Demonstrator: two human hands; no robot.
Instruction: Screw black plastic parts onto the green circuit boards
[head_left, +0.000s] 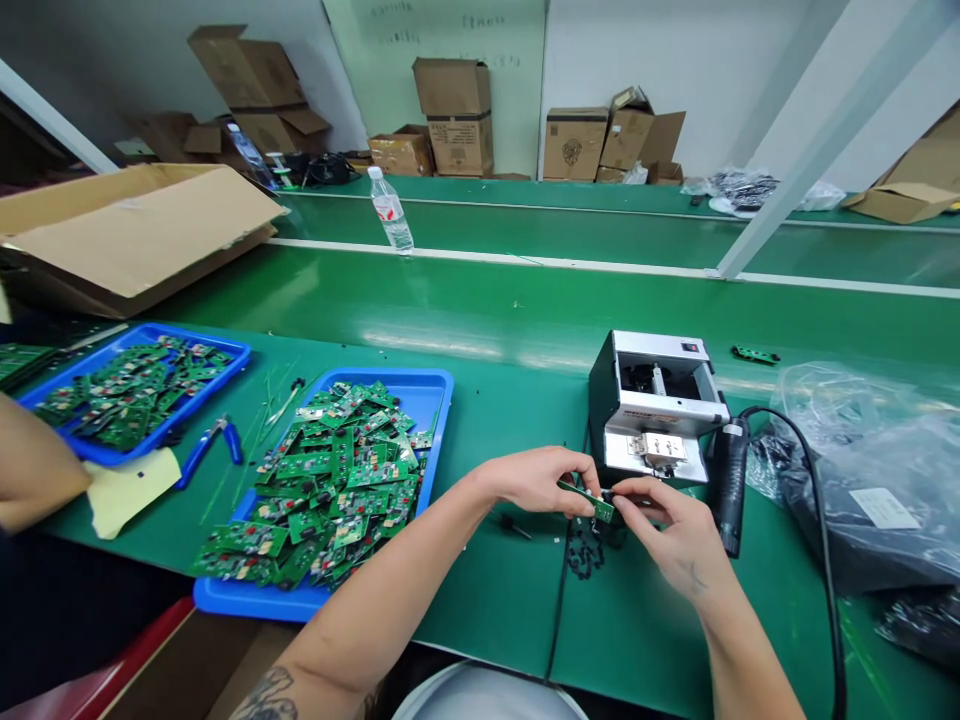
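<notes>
In front of the machine, my left hand (551, 480) pinches a small green circuit board (602, 509) between thumb and fingers. My right hand (667, 515) meets the board's right end, its thumb and fingertips closed on a small black part (607, 495), mostly hidden by the fingers. Below the board, small black parts (585, 555) lie in a loose pile on the green table. Just behind my hands stands a silver and black benchtop machine (660, 400) with a metal block at its front. Left of my left arm, a blue tray (442, 400) holds a heap of similar circuit boards (349, 470).
Another blue tray (232, 350) of boards stands at the left, near a co-worker's arm (37, 470). Blue-handled pliers (199, 455) lie between the trays. A black cable (821, 520) and plastic bags (870, 480) are at the right. A water bottle (391, 212) stands behind.
</notes>
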